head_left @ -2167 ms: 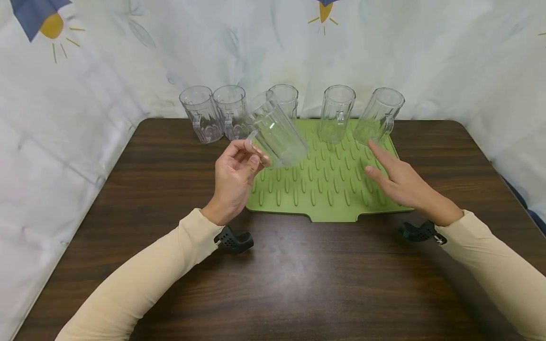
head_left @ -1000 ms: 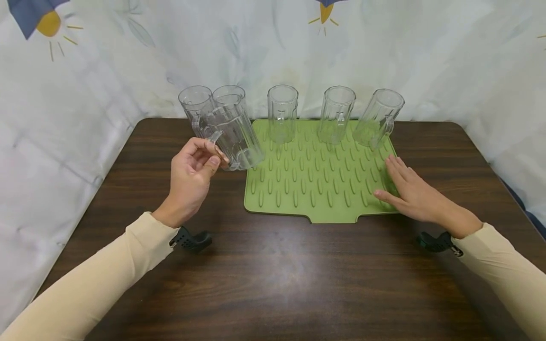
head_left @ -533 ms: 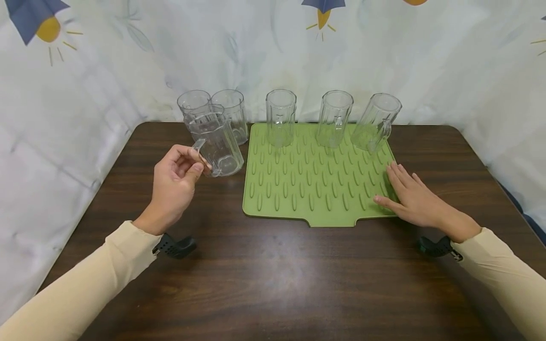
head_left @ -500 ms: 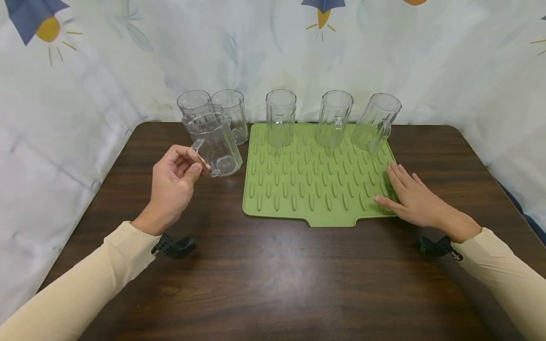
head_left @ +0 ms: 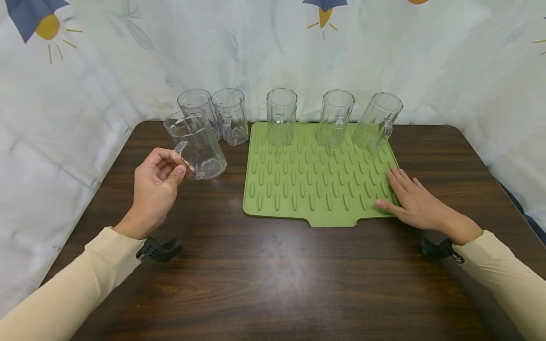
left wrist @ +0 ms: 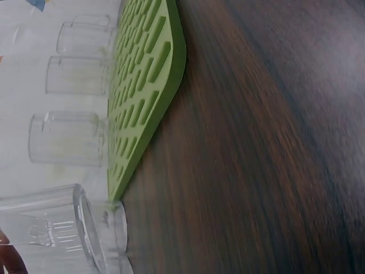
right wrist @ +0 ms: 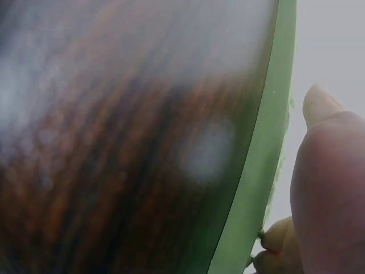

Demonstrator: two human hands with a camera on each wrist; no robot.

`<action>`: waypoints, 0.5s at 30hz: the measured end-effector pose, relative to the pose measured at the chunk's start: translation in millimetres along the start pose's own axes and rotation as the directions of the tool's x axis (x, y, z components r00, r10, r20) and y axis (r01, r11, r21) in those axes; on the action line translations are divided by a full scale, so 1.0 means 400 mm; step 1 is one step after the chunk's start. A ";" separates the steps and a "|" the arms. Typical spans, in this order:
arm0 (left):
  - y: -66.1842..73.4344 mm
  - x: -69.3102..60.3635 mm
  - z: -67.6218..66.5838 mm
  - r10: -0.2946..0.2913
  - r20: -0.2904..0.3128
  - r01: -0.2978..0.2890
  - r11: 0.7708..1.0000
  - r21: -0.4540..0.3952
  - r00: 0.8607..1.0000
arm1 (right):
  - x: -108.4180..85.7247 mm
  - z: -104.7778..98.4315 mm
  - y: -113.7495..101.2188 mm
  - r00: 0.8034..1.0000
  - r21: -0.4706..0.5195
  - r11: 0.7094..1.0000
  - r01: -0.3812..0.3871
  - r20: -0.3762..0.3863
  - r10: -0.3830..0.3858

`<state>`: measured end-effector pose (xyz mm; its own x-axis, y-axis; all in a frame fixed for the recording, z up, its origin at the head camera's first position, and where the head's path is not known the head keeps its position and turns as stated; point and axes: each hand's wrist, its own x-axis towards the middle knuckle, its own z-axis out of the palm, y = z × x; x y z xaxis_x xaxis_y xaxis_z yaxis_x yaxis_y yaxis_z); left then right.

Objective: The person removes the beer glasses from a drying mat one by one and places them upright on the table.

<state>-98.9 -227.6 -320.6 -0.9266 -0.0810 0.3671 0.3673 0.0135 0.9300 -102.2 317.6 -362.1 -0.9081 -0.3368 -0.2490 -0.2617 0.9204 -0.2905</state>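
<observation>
My left hand [head_left: 155, 187] grips a clear ribbed mug [head_left: 200, 149] by its handle, left of the green mat. The mug tilts, its rim toward the upper left; in the left wrist view the mug's base [left wrist: 85, 228] appears raised off the table. Behind it, two clear mugs stand side by side on the wood, a left one [head_left: 215, 116] partly hidden and a right one [head_left: 232, 118]. My right hand [head_left: 420, 203] lies with straight fingers on the right edge of the ridged green mat [head_left: 311, 189], holding nothing; its thumb [right wrist: 322, 105] shows in the right wrist view.
Along the mat's back stand three more clear mugs: one at left [head_left: 281, 118], one in the middle [head_left: 335, 118] and one at right [head_left: 377, 123]. The dark wooden table [head_left: 273, 279] extends in front. A white patterned curtain [head_left: 273, 47] hangs behind and at the sides.
My left hand has carried the mug from above the mat leftward, past the two mugs on the wood. My right hand has moved from near the right-hand mug down to the mat's right edge.
</observation>
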 end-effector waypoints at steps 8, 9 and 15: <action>-0.006 -0.003 -0.041 -0.011 -0.016 0.011 1.000 0.007 1.000 | -0.006 -0.002 -0.002 1.000 -0.012 1.000 -0.021 -0.007 0.021; -0.006 -0.002 -0.046 -0.009 -0.018 0.009 1.000 0.010 1.000 | -0.007 -0.002 0.000 1.000 -0.013 1.000 -0.021 -0.008 0.021; -0.011 0.002 -0.076 0.007 -0.037 -0.007 1.000 0.021 0.999 | -0.009 -0.005 0.001 1.000 -0.038 0.999 -0.022 0.004 0.022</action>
<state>-98.8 -257.9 -325.0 -0.9203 -0.1177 0.3732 0.3717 0.0352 0.9277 -99.5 319.5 -359.6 -0.9122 -0.3174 -0.2591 -0.2542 0.9344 -0.2495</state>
